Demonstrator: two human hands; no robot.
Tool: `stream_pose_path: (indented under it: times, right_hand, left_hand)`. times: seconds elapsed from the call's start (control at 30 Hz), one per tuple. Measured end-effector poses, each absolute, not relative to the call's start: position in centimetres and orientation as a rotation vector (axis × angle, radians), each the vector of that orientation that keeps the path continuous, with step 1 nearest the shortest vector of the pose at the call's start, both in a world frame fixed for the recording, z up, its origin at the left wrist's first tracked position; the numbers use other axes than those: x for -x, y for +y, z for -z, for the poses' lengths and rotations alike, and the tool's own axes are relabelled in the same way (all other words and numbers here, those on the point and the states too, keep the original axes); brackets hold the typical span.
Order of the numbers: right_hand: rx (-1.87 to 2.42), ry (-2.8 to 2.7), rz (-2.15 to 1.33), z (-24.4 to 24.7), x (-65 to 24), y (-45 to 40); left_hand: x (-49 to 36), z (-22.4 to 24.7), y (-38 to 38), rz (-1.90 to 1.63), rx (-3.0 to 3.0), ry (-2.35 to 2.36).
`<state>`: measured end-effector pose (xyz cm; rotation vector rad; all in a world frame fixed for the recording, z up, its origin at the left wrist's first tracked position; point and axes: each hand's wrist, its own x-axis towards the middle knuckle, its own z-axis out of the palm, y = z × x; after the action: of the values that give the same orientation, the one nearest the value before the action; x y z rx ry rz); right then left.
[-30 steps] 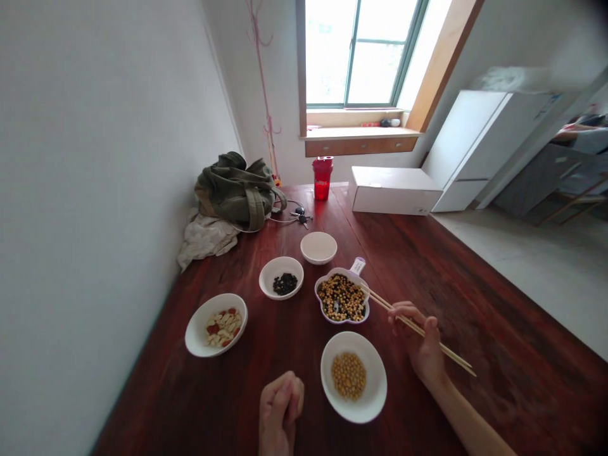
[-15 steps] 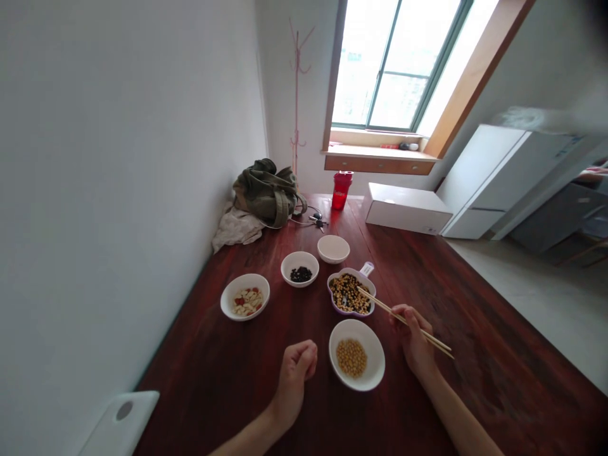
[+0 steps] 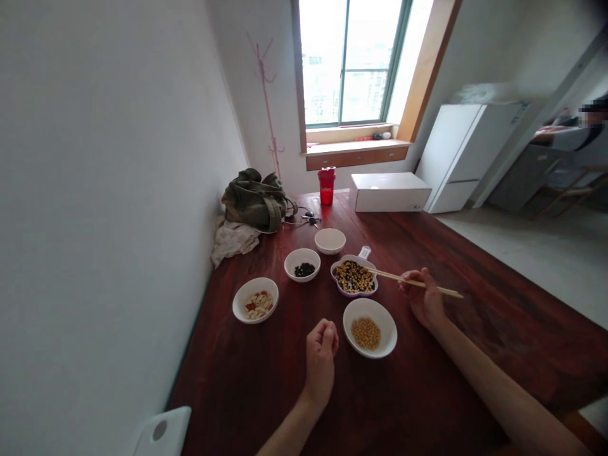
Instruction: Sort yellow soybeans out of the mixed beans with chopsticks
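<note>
My right hand (image 3: 422,297) grips a pair of wooden chopsticks (image 3: 413,282), their tips over the right side of a purple-rimmed flower-shaped dish (image 3: 355,292) of mixed yellow and dark beans. My left hand (image 3: 322,351) is a loose fist on the table, holding nothing visible. Closest to it is a white bowl (image 3: 386,335) of yellow soybeans. Farther left sit a white bowl (image 3: 291,269) of black beans and a white bowl (image 3: 241,305) of red and pale pieces. A small white bowl (image 3: 330,240) stands behind them.
The dark red wooden table (image 3: 266,392) runs along a white wall. At its far end are an olive bag (image 3: 254,201), keys (image 3: 310,219), a red cup (image 3: 326,185) and a white box (image 3: 389,192). A seated person (image 3: 570,139) shows beyond the doorway.
My left hand has moved up the table toward the soybean bowl. The chopsticks now lie flatter, and the view has swung, with the room sitting more level.
</note>
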<state>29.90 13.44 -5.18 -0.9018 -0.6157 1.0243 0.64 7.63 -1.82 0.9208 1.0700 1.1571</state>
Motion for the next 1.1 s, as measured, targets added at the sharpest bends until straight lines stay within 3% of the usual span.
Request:
stream_pose_path:
  times: [0.37,1.1]
  right_hand:
    - [0.889,-0.654,-1.144,4.7,-31.6,13.7]
    - [0.958,-0.671,-1.016,5.2,-31.5,12.5]
  left_hand:
    - [0.0,2.7,7.6,-1.205,-0.947,1.062]
    - [0.2,3.0,7.1,-1.136,-0.862,1.025]
